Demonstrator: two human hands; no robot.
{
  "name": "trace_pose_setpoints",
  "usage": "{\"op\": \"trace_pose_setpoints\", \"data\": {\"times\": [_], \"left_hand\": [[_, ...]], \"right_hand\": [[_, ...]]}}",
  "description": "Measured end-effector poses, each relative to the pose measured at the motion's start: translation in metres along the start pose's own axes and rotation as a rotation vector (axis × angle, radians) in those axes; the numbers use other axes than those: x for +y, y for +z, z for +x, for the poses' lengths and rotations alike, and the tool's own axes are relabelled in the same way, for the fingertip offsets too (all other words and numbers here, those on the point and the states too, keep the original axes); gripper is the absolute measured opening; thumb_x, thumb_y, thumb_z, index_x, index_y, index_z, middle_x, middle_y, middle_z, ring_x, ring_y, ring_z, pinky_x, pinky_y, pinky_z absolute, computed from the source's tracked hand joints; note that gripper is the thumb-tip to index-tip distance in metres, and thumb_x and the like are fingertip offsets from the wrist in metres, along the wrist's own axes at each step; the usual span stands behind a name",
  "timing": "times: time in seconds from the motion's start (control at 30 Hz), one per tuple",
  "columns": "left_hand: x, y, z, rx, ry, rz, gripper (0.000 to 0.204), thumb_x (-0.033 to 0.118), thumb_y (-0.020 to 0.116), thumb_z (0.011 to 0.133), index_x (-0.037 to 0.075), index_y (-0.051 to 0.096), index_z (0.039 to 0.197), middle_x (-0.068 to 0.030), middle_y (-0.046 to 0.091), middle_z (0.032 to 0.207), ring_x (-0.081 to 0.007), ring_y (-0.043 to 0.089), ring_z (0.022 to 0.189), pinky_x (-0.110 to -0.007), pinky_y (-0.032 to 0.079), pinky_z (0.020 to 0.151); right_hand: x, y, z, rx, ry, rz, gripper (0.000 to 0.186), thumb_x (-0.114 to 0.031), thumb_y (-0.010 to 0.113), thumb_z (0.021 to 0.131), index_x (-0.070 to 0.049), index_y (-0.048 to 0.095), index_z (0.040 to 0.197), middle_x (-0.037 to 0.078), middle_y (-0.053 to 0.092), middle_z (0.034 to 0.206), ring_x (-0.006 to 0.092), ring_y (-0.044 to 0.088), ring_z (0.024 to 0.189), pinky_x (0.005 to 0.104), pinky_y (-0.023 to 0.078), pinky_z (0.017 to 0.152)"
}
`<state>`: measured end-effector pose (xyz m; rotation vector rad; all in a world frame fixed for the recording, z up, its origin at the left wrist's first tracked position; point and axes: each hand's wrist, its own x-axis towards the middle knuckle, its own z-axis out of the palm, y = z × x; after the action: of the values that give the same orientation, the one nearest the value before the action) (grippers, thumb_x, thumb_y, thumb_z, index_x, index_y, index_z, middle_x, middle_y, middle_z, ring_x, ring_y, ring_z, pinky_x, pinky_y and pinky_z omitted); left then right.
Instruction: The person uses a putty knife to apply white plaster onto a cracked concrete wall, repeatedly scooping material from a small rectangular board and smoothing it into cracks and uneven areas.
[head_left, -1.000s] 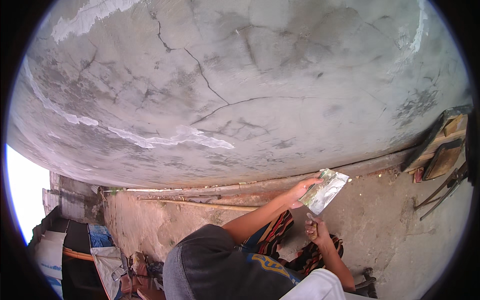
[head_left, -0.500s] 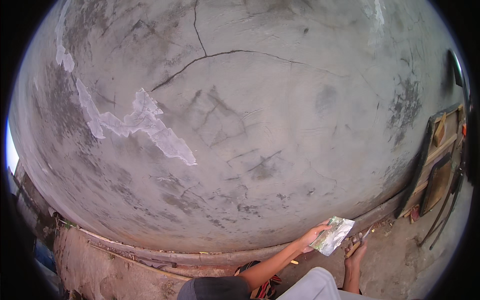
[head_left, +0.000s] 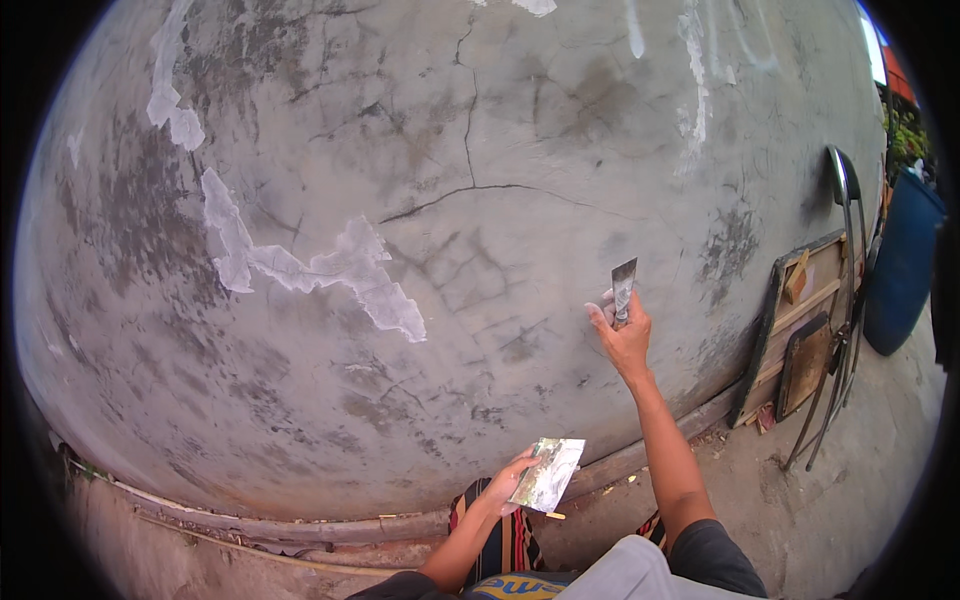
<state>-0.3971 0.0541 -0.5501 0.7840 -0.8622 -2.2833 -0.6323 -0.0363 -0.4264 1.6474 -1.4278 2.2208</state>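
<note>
My left hand [head_left: 505, 485], low in front of my striped trousers, grips a thin flat board [head_left: 550, 468] smeared with pale putty. My right hand [head_left: 625, 340] is raised in front of the cracked grey wall [head_left: 480, 260], closed on a putty knife [head_left: 622, 280] with its smeared metal blade pointing up. Whether the blade touches the wall I cannot tell. White filler patches [head_left: 300, 270] run over cracks left of the knife, and a long dark crack arches above it.
Wooden panels [head_left: 790, 300] and a metal-framed folded item [head_left: 845, 180] lean at the wall's right, beside a large blue barrel [head_left: 895, 270]. Pipes or poles [head_left: 260, 550] lie along the wall's foot at lower left, on a dirty concrete floor [head_left: 840, 480].
My right hand has risen from low by my legs to the wall with the knife upright. The board has moved down and left in view. More wall and the barrel have come into sight.
</note>
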Motion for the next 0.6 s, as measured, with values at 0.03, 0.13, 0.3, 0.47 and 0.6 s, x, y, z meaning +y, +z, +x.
{"op": "trace_pose_setpoints", "data": {"times": [0.03,0.13,0.3,0.47,0.6], "left_hand": [[0.000,0.007,-0.005,-0.024,0.020,-0.019,0.048,0.017,0.042,0.096,0.006,0.030,0.141,-0.0126,0.054,0.127,-0.0217,0.059,0.110,-0.037,0.050,0.091],[-0.009,0.007,-0.024,-0.007,0.090,-0.051,0.047,0.018,0.042,0.095,0.006,0.032,0.140,-0.0128,0.054,0.127,-0.0227,0.059,0.110,-0.040,0.051,0.090],[-0.036,-0.001,-0.028,0.102,0.053,-0.077,0.046,0.018,0.042,0.095,0.006,0.034,0.139,-0.0122,0.054,0.127,-0.0224,0.059,0.110,-0.038,0.050,0.091],[-0.044,-0.010,-0.025,0.037,0.139,-0.070,0.045,0.017,0.045,0.093,0.004,0.037,0.136,-0.0113,0.053,0.126,-0.0208,0.057,0.111,-0.034,0.048,0.093],[-0.061,-0.022,-0.032,0.090,0.103,-0.086,0.049,0.019,0.045,0.093,0.005,0.033,0.138,-0.0101,0.053,0.126,-0.0193,0.057,0.112,-0.034,0.048,0.093]], "right_hand": [[0.001,0.007,0.013,-0.011,-0.066,-0.049,0.032,-0.027,0.079,0.075,-0.005,0.057,0.080,-0.004,0.043,0.051,0.0055,0.034,0.044,0.0233,0.030,0.042],[0.002,0.016,0.012,0.061,0.080,0.016,0.039,-0.033,0.083,0.071,-0.006,0.055,0.070,-0.004,0.042,0.049,0.0061,0.034,0.044,0.0234,0.030,0.043],[0.001,0.019,0.010,0.063,0.088,-0.059,0.042,-0.036,0.084,0.069,-0.006,0.054,0.067,-0.005,0.042,0.048,0.0053,0.034,0.044,0.0229,0.028,0.042],[-0.007,0.020,0.015,0.116,0.087,-0.006,0.035,-0.026,0.083,0.073,-0.007,0.054,0.067,-0.009,0.041,0.049,-0.0001,0.031,0.046,0.0194,0.023,0.042],[0.005,0.016,0.013,0.056,0.014,-0.108,0.035,-0.029,0.082,0.074,-0.007,0.056,0.066,-0.010,0.040,0.047,0.0000,0.032,0.045,0.0185,0.022,0.042]]}}
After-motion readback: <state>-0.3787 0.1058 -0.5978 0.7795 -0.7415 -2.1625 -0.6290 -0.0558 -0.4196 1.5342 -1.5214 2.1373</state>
